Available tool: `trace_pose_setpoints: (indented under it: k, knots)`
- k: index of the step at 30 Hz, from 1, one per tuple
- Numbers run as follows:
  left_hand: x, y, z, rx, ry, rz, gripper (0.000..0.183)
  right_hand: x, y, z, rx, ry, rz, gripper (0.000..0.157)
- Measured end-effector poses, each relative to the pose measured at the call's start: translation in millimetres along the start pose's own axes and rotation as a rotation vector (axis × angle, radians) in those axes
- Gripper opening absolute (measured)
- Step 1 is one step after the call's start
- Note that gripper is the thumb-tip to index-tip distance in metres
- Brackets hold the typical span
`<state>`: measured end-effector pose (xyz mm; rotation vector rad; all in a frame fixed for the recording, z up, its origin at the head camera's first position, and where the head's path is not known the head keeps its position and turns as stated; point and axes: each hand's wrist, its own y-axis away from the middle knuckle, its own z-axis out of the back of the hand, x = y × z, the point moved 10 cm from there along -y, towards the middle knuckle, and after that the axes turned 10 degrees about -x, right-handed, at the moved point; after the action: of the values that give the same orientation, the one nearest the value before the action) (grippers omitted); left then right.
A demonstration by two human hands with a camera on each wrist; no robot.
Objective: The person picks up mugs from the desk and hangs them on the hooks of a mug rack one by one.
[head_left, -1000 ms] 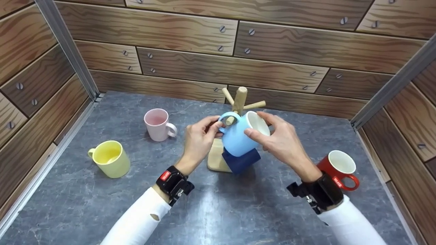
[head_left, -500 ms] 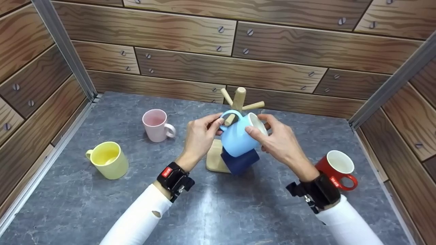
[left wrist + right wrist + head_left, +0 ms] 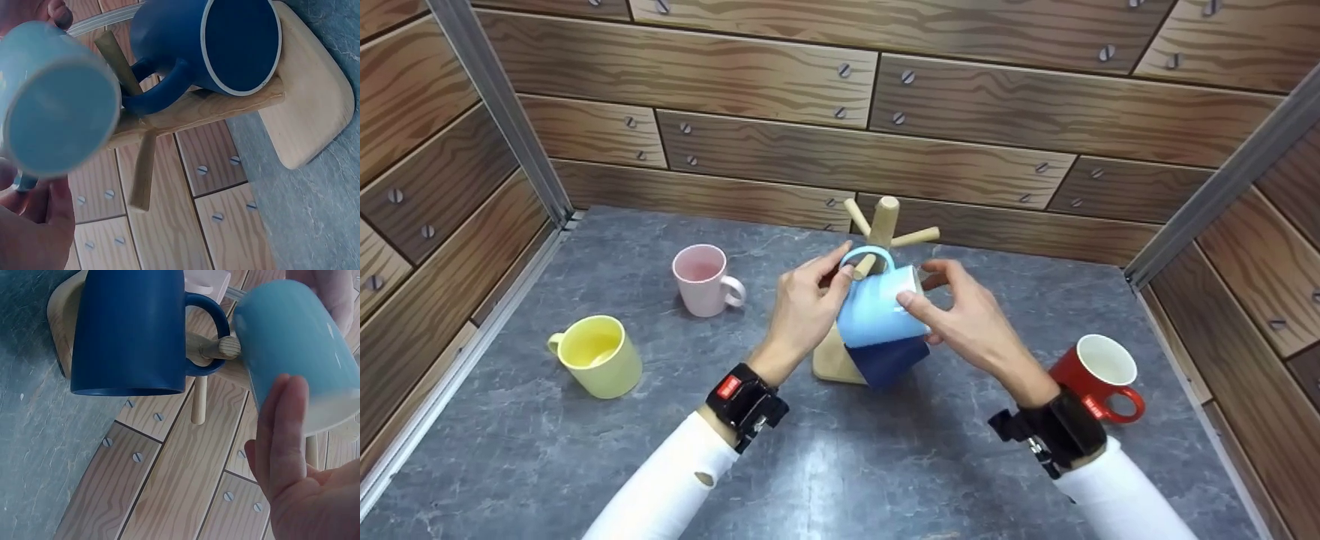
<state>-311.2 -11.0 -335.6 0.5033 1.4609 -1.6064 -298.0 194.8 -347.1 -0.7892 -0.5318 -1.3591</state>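
A light blue mug with a white inside is tilted at the wooden mug tree, its mouth facing right. My left hand pinches its handle, and a peg end shows inside the handle loop. My right hand holds the body near the rim, thumb on the near side and fingers underneath; in the right wrist view those fingers lie fairly straight along the mug. Just below, a navy mug hangs with a lower peg through its handle.
A pink mug and a yellow mug stand upright on the left. On the right, a red mug stands partly behind my right wrist. Two upper pegs stick out. Wood-patterned walls enclose the grey tabletop.
The light blue mug has turned and dipped slightly, so its white inside shows far less. My right index finger has come away from the rim. My left hand stays at the handle.
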Motion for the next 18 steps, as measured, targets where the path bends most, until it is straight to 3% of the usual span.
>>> trace_pose_setpoints:
  k: [7, 13, 18]
  knots:
    - [-1.3, 1.8, 6.4, -0.027, 0.055, -0.015, 0.036, 1, 3, -8.2, 0.01, 0.012, 0.006, 0.082]
    - [-3.4, 4.8, 13.3, -0.054, 0.051, -0.069, 0.036, 2, 6, -13.2, 0.026, 0.012, 0.01, 0.079]
    - [-0.6, 7.0, 15.6, -0.043, 0.052, -0.072, 0.039, 4, 9, -17.7, 0.056, 0.011, 0.016, 0.079]
